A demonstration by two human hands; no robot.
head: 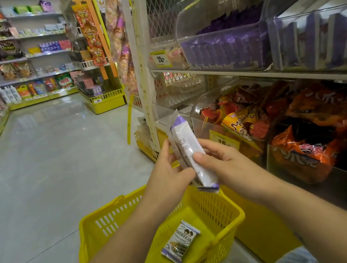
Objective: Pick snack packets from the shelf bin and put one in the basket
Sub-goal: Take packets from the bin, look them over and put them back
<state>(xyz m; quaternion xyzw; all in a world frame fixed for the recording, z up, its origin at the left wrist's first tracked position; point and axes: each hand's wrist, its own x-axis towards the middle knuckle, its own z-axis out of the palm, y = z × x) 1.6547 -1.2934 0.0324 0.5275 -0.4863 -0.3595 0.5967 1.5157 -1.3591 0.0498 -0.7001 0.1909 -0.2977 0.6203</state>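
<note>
A: Largest entry?
B: Clear shelf bin, upper shelf, purple packets stocked inside. Yellow basket, listed below the forearms.
A: Grips?
B: Left grip and right grip, both closed round white-and-purple snack packets, held above the basket rim. One small packet is laid flat inside the basket.

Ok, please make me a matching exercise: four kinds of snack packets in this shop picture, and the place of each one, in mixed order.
1 long white-and-purple foil packets
2 small white picture packet
3 orange crinkly bags
4 dark purple packets

a upper clear bin
b yellow plastic basket
c lower clear bin
d between left hand and right hand

Pairs: 1-d, 2-b, 3-c, 4-a
</note>
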